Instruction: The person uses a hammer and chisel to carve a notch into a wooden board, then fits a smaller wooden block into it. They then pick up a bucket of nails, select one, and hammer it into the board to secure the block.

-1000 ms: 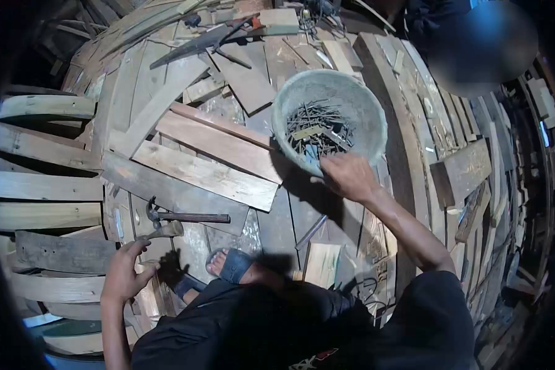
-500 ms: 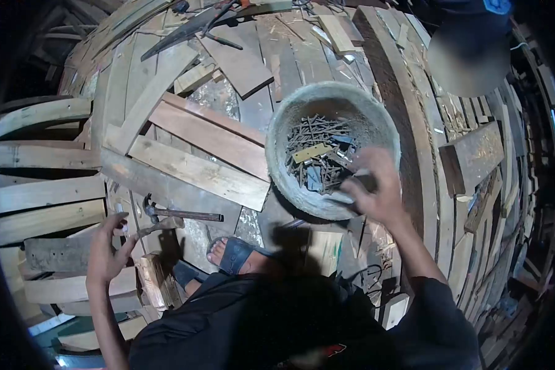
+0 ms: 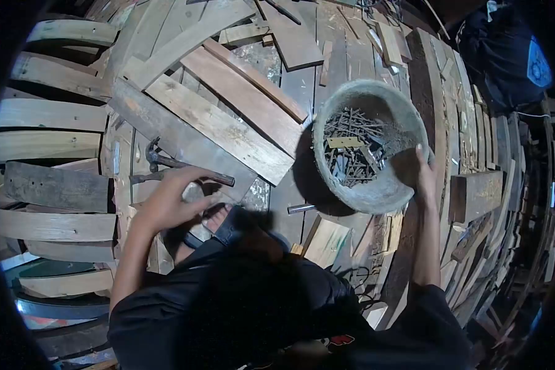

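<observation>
A round grey bucket [image 3: 333,174] stands tilted at centre right, with many nails [image 3: 356,126] and a yellowish metal plate [image 3: 345,142] inside. My right hand [image 3: 425,176] grips the bucket's right rim, fingers on the inner side. Over the claw hammer [image 3: 188,165] my left hand [image 3: 177,200] hovers with its fingers apart; whether it touches the handle is unclear. A second wooden handle [image 3: 147,177] lies under that hand. Below the bucket is a short metal tube [image 3: 300,208].
Long boards [image 3: 222,126] lie across the floor ahead. Curved wooden ribs [image 3: 49,145] line the left side. A thick beam [image 3: 427,80] and a wood block [image 3: 478,196] are on the right. A person in dark clothing [image 3: 499,55] is at the upper right.
My right hand has left the bucket's inside and taken its rim. The bucket sits further right and tilted. My left hand has moved right, to the hammer. The view has shifted.
</observation>
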Motion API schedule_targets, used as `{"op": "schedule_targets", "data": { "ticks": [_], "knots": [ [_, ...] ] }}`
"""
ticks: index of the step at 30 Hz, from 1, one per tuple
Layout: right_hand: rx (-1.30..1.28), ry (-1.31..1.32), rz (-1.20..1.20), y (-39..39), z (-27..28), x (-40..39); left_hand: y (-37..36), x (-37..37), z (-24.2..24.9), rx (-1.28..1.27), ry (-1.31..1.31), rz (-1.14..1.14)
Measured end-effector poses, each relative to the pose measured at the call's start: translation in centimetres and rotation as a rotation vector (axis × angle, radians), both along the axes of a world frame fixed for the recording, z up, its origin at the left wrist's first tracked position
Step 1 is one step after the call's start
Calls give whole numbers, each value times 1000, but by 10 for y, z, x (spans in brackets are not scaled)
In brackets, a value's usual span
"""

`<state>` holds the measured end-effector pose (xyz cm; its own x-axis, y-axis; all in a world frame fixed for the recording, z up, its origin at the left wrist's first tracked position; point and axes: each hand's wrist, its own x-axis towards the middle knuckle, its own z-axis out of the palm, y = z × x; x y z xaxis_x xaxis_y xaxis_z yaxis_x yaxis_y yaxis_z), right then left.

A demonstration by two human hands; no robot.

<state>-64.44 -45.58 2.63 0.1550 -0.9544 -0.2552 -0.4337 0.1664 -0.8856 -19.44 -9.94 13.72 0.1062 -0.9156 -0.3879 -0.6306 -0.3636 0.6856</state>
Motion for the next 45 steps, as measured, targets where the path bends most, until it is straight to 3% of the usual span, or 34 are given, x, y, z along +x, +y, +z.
{"op": "schedule_targets", "data": {
  "ticks": [4, 8, 9, 10, 11, 13, 14, 15, 16, 18, 19, 20, 22, 23, 25, 26, 27, 28, 29, 30, 31, 32, 33, 34, 36, 37, 38, 40, 41, 43, 45],
  "knots": [
    [-23, 80, 84, -8, -13, -10, -55, -47, -47, -12, 262, -138],
    [-167, 188, 66, -1, -10, -16, -104, -117, -84, -245, 850, 249],
    [-216, 225, 47, 13, -2, -15, -124, -123, -129, -400, 697, 168],
    [-244, 168, 52, 29, 9, -6, -123, -119, -92, -390, 606, 211],
    [-271, 109, 51, 44, 19, 1, -128, -122, -111, -381, 930, 351],
    [-340, 203, -16, 59, 30, 8, -125, -115, -126, -406, 1128, 582],
    [-363, 237, -64, 70, 43, 22, -113, -102, -99, -336, 1143, 523],
    [-370, 274, -85, 83, 57, 32, -103, -97, -104, -326, 970, 485],
    [-328, 183, -64, 87, 74, 39, -103, -104, -122, -434, 1122, 543],
    [-269, 25, -4, 50, 69, 23, -82, -93, -97, -370, 781, 570],
    [-559, 151, 216, -16, 47, -22, -81, -93, -98, -515, 969, 569],
    [-256, -69, 200, -18, 63, 4, -73, -84, -72, -520, 877, 569],
    [-109, -125, 265, -15, 124, 38, -65, -60, -24, -535, 643, 651],
    [-202, -140, 329, 0, 142, 49, -54, -49, 9, -612, 747, 662],
    [-393, -177, 451, 22, 171, 66, -33, -73, 38, -590, 549, 801],
    [-151, -479, 393, 47, 190, 88, -13, -71, 75, -497, 401, 857],
    [-115, -591, 314, 76, 201, 93, -8, -88, 82, -622, 255, 887],
    [-85, -705, 234, 121, 221, 106, 17, -85, 120, -524, 130, 883],
    [-46, -813, 288, 153, 236, 120, 31, -90, 138, -593, -63, 928],
    [-220, -822, 354, 150, 232, 124, 45, -92, 156, -556, -59, 998],
    [-402, -805, 411, 145, 231, 140, 56, -63, 158, -698, -212, 960],
    [-383, -763, 519, 141, 231, 142, 98, -83, 195, -493, -217, 943],
    [-522, -697, 635, 146, 225, 141, 121, -101, 218, -357, -455, 939],
    [-664, -643, 741, 150, 219, 140, 152, -118, 225, -360, -423, 1035],
    [164, -987, 678, 226, 259, 140, 211, -161, 240, -283, -377, 1063],
    [95, -880, 776, 233, 268, 184, 241, -193, 249, -260, -262, 1119],
    [18, -777, 871, 172, 237, 246, 199, -116, 254, -169, -342, 1138],
    [274, -785, 1137, 207, 245, 290, 263, -115, 212, -342, -299, 1320],
    [306, -715, 1209, 237, 260, 306, 290, -121, 209, -354, -122, 1394],
    [275, -610, 1402, 280, 268, 333, 324, -137, 196, -321, -69, 1468],
    [568, -493, 1445, 303, 276, 359, 344, -144, 191, -197, -131, 1660]
  ]
}}
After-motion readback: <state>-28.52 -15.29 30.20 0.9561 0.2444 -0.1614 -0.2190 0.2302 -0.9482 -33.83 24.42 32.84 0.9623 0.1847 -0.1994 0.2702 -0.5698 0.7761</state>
